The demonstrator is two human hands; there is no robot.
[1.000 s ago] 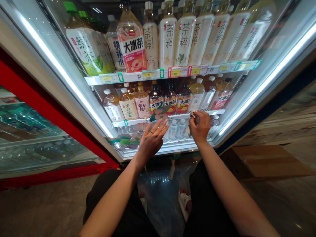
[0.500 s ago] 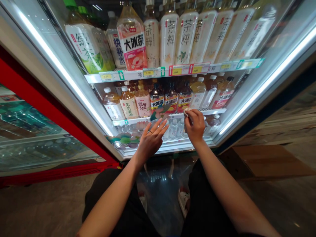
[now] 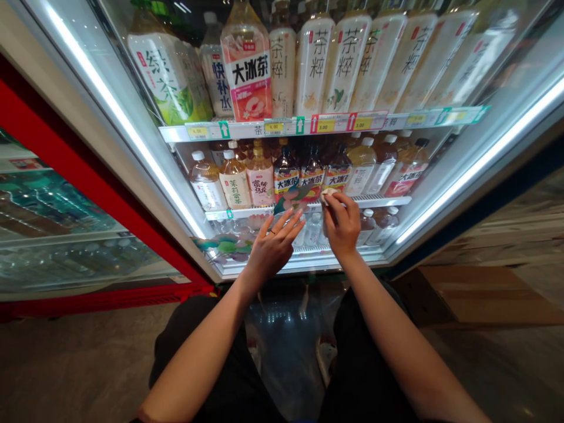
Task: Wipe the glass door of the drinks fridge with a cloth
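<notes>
My left hand (image 3: 273, 244) lies with fingers stretched out, wearing a ring, against the glass front of a lit drinks cooler. Just beyond its fingertips is a green and pink lotus sticker (image 3: 288, 202); a second leafy sticker (image 3: 227, 245) is left of the wrist. My right hand (image 3: 342, 223) is closed on a small crumpled white wad (image 3: 328, 194), perhaps tissue or cloth, which I cannot tell apart. That wad is at the glass, in front of the dark-capped iced tea bottles (image 3: 312, 173) on the middle shelf.
Large tea bottles (image 3: 315, 67) line the upper shelf above a price rail (image 3: 291, 125). Smaller bottles (image 3: 382, 226) stand on the bottom shelf. A red-framed cooler (image 3: 167, 264) adjoins on the left. A flattened cardboard box (image 3: 489, 294) lies on the floor at right.
My right hand, with the white wad, has moved left across the glass, closer to my left hand. The left hand stays beside the lotus sticker. The view has shifted slightly.
</notes>
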